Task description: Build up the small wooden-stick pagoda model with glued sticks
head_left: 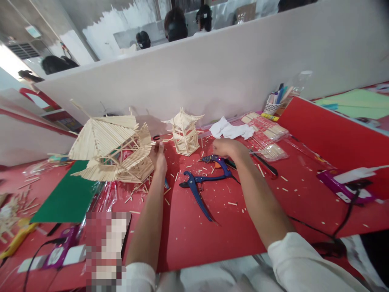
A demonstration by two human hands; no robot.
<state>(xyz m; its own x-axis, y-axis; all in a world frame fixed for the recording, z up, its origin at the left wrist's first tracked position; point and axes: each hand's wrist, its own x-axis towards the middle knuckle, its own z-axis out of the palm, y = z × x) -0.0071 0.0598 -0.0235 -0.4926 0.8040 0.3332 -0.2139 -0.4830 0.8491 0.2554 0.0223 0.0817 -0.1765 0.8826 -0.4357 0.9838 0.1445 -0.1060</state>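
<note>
My left hand [159, 157] is closed at the right edge of a large pavilion model [105, 140] built from thin wooden sticks, its fingers partly hidden against the sticks. My right hand [225, 148] hovers with curled fingers over a blue glue gun [224, 167]; whatever it may pinch is too small to make out. In front of the glue gun lies a blue-handled cutter [196, 190] with its handles spread. Between and beyond my hands stands a small stick pagoda [184, 132], upright and apart from both. A crumpled white tissue [232, 129] lies just behind my right hand.
Stick offcuts litter the red table [194, 243]. Bagged sticks [267, 138], a black-handled tool [267, 164] and a pen cup [272, 104] are at right. A green sheet [68, 196], phone [106, 247] and power strips [346, 186] lie around. A white partition [212, 73] stands behind; people's heads show beyond it.
</note>
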